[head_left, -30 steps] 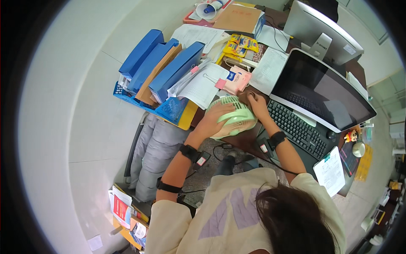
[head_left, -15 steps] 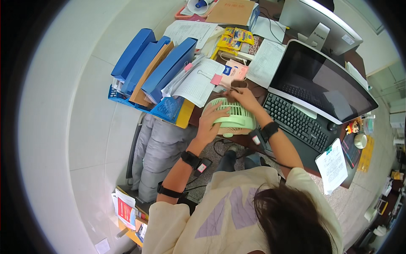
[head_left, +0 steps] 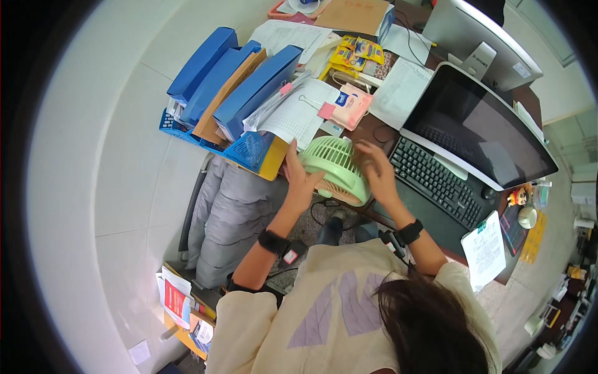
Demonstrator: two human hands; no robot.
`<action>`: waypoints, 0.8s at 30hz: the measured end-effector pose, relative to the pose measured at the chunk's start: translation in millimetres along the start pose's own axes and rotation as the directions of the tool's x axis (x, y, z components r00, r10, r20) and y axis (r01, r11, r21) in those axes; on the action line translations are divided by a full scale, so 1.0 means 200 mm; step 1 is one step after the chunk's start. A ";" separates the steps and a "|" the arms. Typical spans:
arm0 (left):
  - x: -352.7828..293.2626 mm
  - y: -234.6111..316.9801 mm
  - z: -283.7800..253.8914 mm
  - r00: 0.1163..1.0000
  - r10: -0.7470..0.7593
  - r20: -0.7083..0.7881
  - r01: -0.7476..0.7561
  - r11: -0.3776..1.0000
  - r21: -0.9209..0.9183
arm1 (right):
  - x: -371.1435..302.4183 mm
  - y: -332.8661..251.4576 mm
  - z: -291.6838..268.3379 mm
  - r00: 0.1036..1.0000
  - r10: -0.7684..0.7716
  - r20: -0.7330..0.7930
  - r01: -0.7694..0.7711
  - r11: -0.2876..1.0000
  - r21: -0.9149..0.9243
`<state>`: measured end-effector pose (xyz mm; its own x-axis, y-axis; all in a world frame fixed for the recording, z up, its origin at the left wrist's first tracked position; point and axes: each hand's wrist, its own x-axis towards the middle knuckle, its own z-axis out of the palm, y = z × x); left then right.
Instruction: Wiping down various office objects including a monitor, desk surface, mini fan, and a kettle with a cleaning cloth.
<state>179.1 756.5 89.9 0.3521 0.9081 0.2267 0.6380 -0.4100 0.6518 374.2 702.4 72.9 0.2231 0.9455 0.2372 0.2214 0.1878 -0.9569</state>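
Left hand [head_left: 301,182] and right hand [head_left: 377,173] had shifted to either side of the green fan [head_left: 341,167], which sat left of the keyboard [head_left: 436,185]. Fingers of both stood apart; whether the blurred right ones touched it was unclear.

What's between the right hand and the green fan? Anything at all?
Nothing that I can see. The right hand is close up at the right edge of the fan. I can't tell if they touch.
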 end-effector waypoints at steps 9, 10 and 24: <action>0.15 -0.08 0.14 0.904 -0.426 -0.029 0.319 0.718 -0.619 | 0.41 -0.03 0.17 0.845 -0.122 0.520 0.195 0.977 -0.088; 0.14 -0.06 0.14 0.903 -0.429 -0.023 0.324 0.717 -0.617 | 0.44 -0.01 0.16 0.824 0.068 0.562 -0.062 0.998 -0.030; -0.07 0.06 0.22 0.751 -0.658 -0.043 0.594 0.704 -0.389 | 0.04 -0.01 0.05 0.985 -0.129 0.112 0.134 0.990 -0.039</action>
<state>212.1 733.8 63.3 -0.1848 0.9560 -0.2279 0.3919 0.2843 0.8750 365.5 712.0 75.5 0.0847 0.9374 0.3379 0.2864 0.3019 -0.9093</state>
